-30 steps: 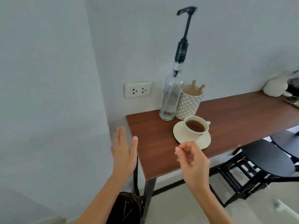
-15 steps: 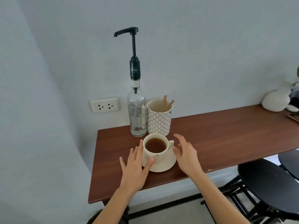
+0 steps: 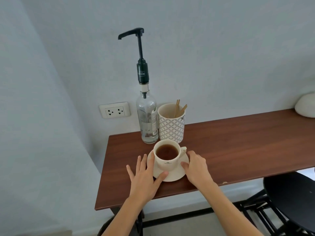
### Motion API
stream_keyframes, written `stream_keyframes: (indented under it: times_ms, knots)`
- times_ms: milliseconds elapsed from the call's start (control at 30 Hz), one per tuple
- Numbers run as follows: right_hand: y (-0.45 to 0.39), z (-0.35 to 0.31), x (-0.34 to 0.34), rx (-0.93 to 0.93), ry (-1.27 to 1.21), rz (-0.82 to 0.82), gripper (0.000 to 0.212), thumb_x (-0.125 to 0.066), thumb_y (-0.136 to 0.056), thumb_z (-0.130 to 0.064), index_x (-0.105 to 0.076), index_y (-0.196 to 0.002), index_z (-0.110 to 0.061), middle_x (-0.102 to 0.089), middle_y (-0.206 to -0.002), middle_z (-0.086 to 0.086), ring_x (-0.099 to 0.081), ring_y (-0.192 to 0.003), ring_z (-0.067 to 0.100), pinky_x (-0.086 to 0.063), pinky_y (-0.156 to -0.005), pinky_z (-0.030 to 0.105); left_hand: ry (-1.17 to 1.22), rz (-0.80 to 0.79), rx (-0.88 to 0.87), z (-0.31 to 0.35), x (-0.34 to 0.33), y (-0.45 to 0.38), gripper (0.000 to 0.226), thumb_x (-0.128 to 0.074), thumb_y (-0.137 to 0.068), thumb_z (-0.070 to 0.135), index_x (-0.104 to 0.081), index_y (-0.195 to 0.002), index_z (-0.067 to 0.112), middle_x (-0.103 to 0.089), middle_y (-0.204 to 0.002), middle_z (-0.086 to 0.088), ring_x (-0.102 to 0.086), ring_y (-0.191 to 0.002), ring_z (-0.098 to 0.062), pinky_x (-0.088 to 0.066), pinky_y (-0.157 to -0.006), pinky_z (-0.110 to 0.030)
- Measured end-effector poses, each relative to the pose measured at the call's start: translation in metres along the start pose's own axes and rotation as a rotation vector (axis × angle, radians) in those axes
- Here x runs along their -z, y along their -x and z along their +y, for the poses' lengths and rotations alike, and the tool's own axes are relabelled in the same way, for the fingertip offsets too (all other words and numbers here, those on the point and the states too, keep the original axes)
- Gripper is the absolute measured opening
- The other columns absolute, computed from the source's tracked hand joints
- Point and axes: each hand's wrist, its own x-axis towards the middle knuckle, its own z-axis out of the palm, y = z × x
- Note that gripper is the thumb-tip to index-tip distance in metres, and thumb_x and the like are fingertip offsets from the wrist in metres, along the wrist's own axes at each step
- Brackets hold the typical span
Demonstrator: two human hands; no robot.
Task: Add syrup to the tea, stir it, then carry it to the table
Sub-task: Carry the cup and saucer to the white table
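A white cup of dark tea (image 3: 167, 163) stands on a white saucer (image 3: 175, 176) near the left end of the brown table (image 3: 238, 147). Just behind it is a clear syrup bottle (image 3: 147, 120) with a tall black pump, its spout pointing left. Beside the bottle, a patterned holder (image 3: 171, 126) has wooden stirrers (image 3: 178, 108) in it. My left hand (image 3: 144, 178) lies flat with fingers spread, its thumb and index finger touching the saucer's left rim. My right hand (image 3: 197, 167) pinches the saucer's right rim, thumb on top.
A wall socket (image 3: 115, 110) sits left of the bottle, on the wall behind the table. A white rounded object (image 3: 306, 106) rests at the table's far right. A black stool (image 3: 293, 198) stands below the table's right part. Another wall is close on the left.
Both hands came forward from below the table edge to the saucer's sides. My view moved closer and turned to face the cup.
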Motion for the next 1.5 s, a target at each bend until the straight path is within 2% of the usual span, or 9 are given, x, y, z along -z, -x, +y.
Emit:
stream_keyframes:
  times_ms: [167,300,500,667,1000,1133,1200,1267,1500]
  knots:
    - [0.009,-0.005,-0.003,-0.158,-0.081,-0.036,0.019,-0.056,-0.1,-0.023,-0.055,-0.116,-0.013,-0.069,-0.097,0.016,-0.069,-0.063,0.024,-0.061,-0.055,0.036,-0.032,-0.017,-0.023,-0.006,0.0,0.003,0.082,-0.036,-0.096,0.07,-0.01,-0.161,0.026,-0.016,-0.17,-0.001,0.002,-0.159,-0.023,0.007,-0.122,-0.062]
    - [0.028,-0.006,-0.005,-0.216,-0.271,-0.094,0.023,-0.049,-0.101,-0.015,-0.049,-0.124,-0.017,-0.072,-0.073,0.019,-0.063,-0.037,0.019,-0.054,-0.039,0.028,-0.038,-0.034,-0.069,-0.012,0.003,0.01,0.081,-0.036,-0.097,0.068,-0.014,-0.161,0.024,-0.018,-0.17,0.002,0.001,-0.159,-0.023,0.006,-0.123,-0.062]
    - [0.062,-0.003,-0.014,-0.246,-0.521,-0.16,0.039,-0.048,-0.097,-0.012,-0.036,-0.122,-0.039,-0.076,-0.074,0.02,-0.075,-0.054,0.033,-0.06,-0.045,0.035,-0.031,-0.076,-0.13,-0.021,0.009,0.024,0.081,-0.037,-0.096,0.069,-0.015,-0.161,0.026,-0.018,-0.17,0.004,0.001,-0.159,-0.023,0.007,-0.122,-0.063]
    - [0.085,0.009,-0.029,-0.287,-0.927,-0.142,0.052,-0.057,-0.096,0.002,-0.044,-0.129,-0.035,-0.06,-0.126,0.015,-0.074,-0.094,0.04,-0.064,-0.061,0.04,-0.002,-0.1,-0.149,-0.026,0.011,0.037,0.083,-0.041,-0.094,0.07,-0.017,-0.162,0.027,-0.018,-0.17,0.005,0.001,-0.159,-0.022,0.007,-0.122,-0.063]
    - [0.11,0.024,-0.025,-0.279,-1.035,-0.207,0.053,-0.054,-0.098,0.008,-0.046,-0.135,-0.029,-0.062,-0.123,0.022,-0.078,-0.078,0.036,-0.064,-0.06,0.043,0.172,-0.039,-0.085,-0.021,0.013,0.084,0.081,-0.051,-0.094,0.063,-0.023,-0.16,0.025,-0.024,-0.168,0.007,0.007,-0.158,-0.018,0.014,-0.122,-0.057]
    - [0.114,0.026,-0.012,-0.207,-1.029,-0.308,0.055,-0.056,-0.097,0.008,-0.045,-0.138,-0.028,-0.063,-0.12,0.021,-0.078,-0.079,0.039,-0.064,-0.058,0.041,0.278,0.059,-0.022,-0.014,0.021,0.108,0.084,-0.061,-0.091,0.06,-0.024,-0.16,0.029,-0.03,-0.158,0.025,-0.006,-0.155,-0.01,-0.006,-0.126,-0.048]
    - [0.115,0.025,-0.004,-0.16,-1.028,-0.371,0.056,-0.055,-0.097,0.009,-0.046,-0.138,-0.028,-0.065,-0.115,0.016,-0.077,-0.077,0.04,-0.064,-0.056,0.04,0.504,0.036,0.024,-0.009,0.028,0.123,0.078,-0.069,-0.089,0.053,-0.023,-0.153,0.049,-0.036,-0.141,0.046,-0.03,-0.141,0.009,-0.027,-0.119,-0.02]
    - [0.116,0.021,0.004,-0.113,-0.999,-0.439,0.056,-0.056,-0.096,0.01,-0.048,-0.137,-0.027,-0.066,-0.11,0.011,-0.077,-0.076,0.041,-0.064,-0.055,0.04,0.679,0.026,0.103,-0.004,0.036,0.143,0.07,-0.073,-0.091,0.041,-0.024,-0.135,0.067,-0.053,-0.129,0.04,-0.051,-0.124,0.012,-0.042,-0.098,-0.004]
    - [0.145,-0.004,0.008,-0.007,-0.858,-0.749,0.055,-0.057,-0.096,0.009,-0.049,-0.137,-0.027,-0.073,-0.104,0.022,-0.077,-0.072,0.042,-0.064,-0.053,0.04,0.966,0.273,0.312,0.001,0.052,0.233,0.066,-0.077,-0.09,0.008,-0.051,-0.135,0.049,-0.078,-0.1,0.014,-0.076,-0.085,-0.01,-0.058,-0.067,-0.018]
